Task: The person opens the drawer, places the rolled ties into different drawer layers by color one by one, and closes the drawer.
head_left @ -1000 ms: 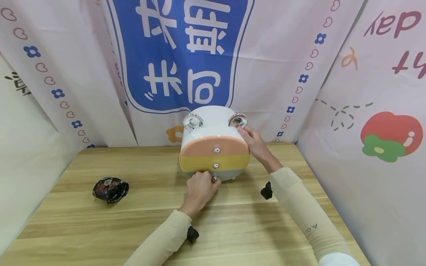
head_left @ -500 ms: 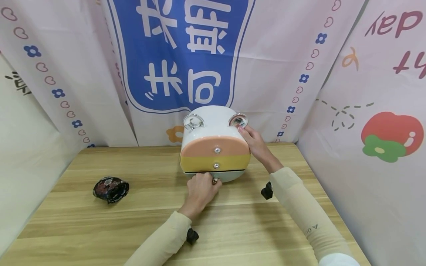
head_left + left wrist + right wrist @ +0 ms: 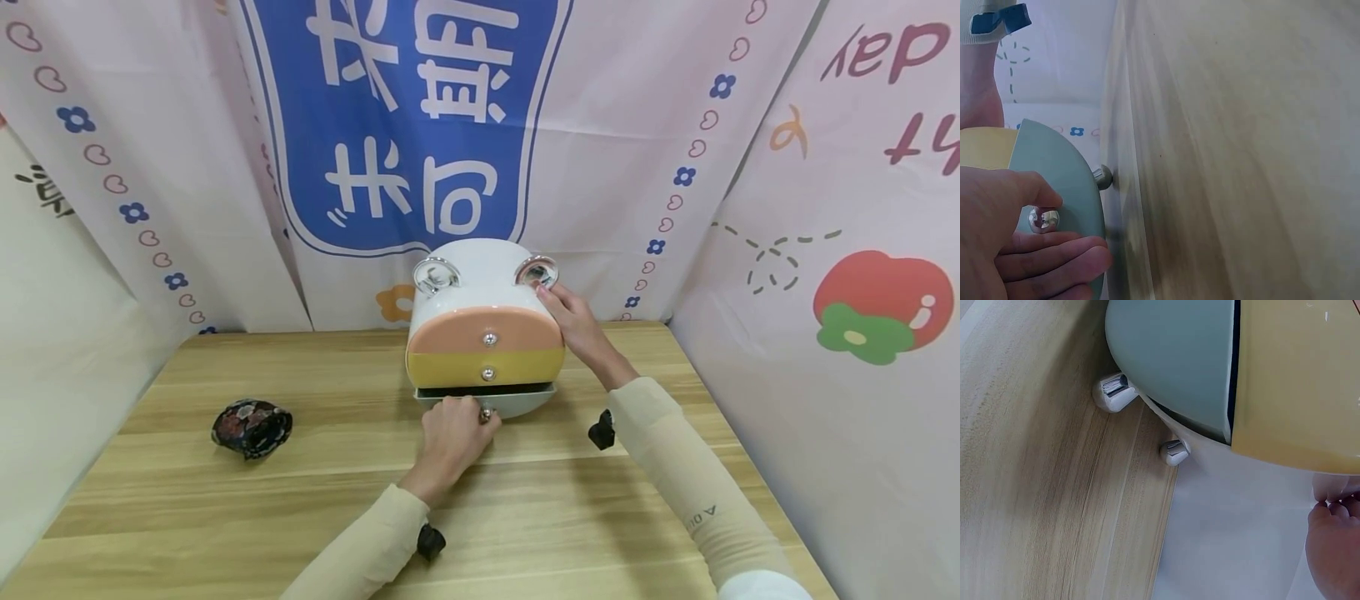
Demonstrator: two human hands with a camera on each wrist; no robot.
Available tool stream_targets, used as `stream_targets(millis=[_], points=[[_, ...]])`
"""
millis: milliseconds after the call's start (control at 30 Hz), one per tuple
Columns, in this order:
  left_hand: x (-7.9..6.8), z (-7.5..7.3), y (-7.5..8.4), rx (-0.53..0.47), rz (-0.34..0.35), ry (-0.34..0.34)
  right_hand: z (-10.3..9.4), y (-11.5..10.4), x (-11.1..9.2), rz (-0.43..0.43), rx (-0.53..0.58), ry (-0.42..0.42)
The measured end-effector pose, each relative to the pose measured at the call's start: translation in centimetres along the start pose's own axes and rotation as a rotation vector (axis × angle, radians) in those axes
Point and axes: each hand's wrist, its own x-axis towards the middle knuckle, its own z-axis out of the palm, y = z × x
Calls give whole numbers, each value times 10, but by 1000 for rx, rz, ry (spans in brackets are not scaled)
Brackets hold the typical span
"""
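Note:
A small white cabinet (image 3: pixel 480 271) with three drawers stands at the back of the table in the head view. The orange top drawer (image 3: pixel 450 333) and yellow middle drawer (image 3: pixel 442 368) are closed. Its grey-green bottom drawer (image 3: pixel 525 404) sits partly out, with a dark gap above its front. My left hand (image 3: pixel 452 433) pinches that drawer's silver knob (image 3: pixel 1044 220), thumb and fingers on either side of it. My right hand (image 3: pixel 579 329) rests against the cabinet's right side, below the right round mirror-like ear (image 3: pixel 537 272). What the bottom drawer contains cannot be seen.
On the left of the wooden table (image 3: pixel 337 500) lies a dark floral folded cloth item (image 3: pixel 251 427). A printed curtain (image 3: pixel 600 167) hangs close behind the cabinet. Short silver feet (image 3: pixel 1114 392) hold the cabinet off the tabletop.
The bottom drawer has come out from closed to partly open, as my left hand moved slightly toward me with its knob. My right hand has stayed against the cabinet.

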Motion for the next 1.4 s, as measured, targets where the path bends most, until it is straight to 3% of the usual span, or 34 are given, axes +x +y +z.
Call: stream_targets(millis=[700,1200,1400], points=[[-19,-9,5,31,-3,-34,1,0,-1,10,11,-4],[-37,-16,12,71,47,-27,-1,0,-1,-1,5,15],[-44,-20,15,86,36,-49,-1,2,0,-6,-2,11]])
